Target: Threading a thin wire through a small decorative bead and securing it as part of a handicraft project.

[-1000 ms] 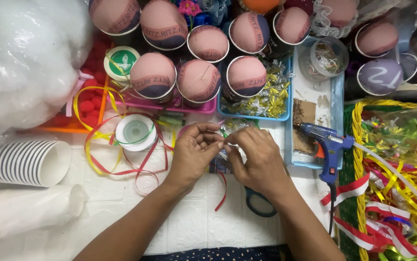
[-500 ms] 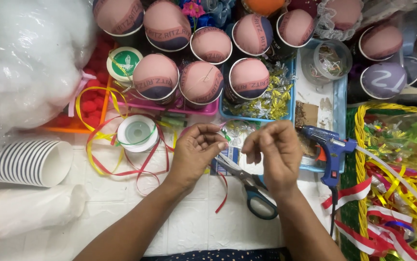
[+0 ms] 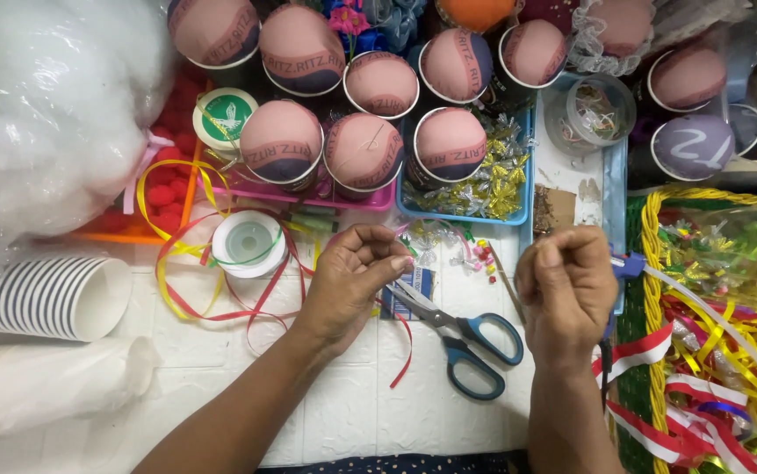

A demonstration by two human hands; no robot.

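Head view shows your left hand (image 3: 349, 279) with its fingertips pinched together on the upper end of a thin red ribbon (image 3: 406, 345), which drops below the hand and curls over the white tabletop (image 3: 352, 412). Your right hand (image 3: 567, 290) is curled into a loose fist well apart from the left; you cannot tell from here whether it grips anything. Between your hands lie blue-handled scissors (image 3: 466, 338), blades pointing toward your left hand. A blue glue gun (image 3: 629, 263) sits just behind your right hand. Beside your left hand is a ribbon spool (image 3: 249, 243) among loose red and yellow ribbon.
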